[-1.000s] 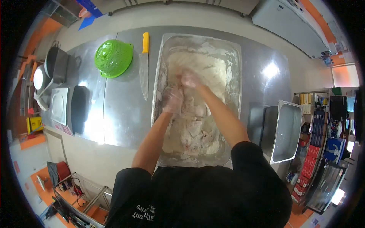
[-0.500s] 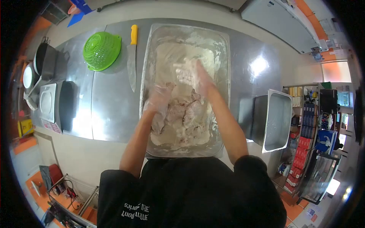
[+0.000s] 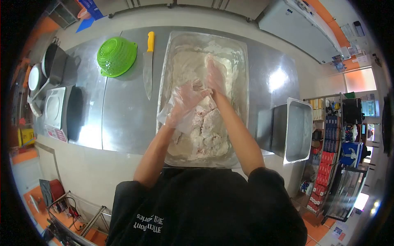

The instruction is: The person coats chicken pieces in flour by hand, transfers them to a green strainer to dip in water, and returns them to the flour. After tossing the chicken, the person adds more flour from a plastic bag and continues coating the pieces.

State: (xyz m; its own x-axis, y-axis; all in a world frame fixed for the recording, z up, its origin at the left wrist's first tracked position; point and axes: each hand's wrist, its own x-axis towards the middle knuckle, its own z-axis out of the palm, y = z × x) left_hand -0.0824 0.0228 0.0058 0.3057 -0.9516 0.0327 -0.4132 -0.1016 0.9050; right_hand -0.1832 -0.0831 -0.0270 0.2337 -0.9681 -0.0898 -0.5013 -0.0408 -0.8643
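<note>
A long metal pan (image 3: 162, 88) holds pale flour (image 3: 184, 61) and several flour-coated raw meat pieces (image 3: 207, 125), which look like chicken. Clear plastic gloves cover both hands. Near the pan's middle, my left hand (image 3: 184, 98) is curled round a floured piece of chicken (image 3: 198, 85), partly hidden by the fingers. My right hand (image 3: 215, 76) lies in the flour to the right of it, fingers stretched toward the far end and dusted white. Its wrist is close to the left hand's fingertips.
Left of the pan lie a yellow-handled knife (image 3: 148, 67) and an upturned green colander (image 3: 117, 56). A scale (image 3: 54, 108) stands farther left beside stacked pans. At the right table edge is a deep metal container (image 3: 298, 131). Stocked shelves (image 3: 330, 143) stand beyond it.
My left hand has moved right and forward, toward the pan's middle, and curled round a piece. The right hand has come down into the flour. The view has shifted slightly.
</note>
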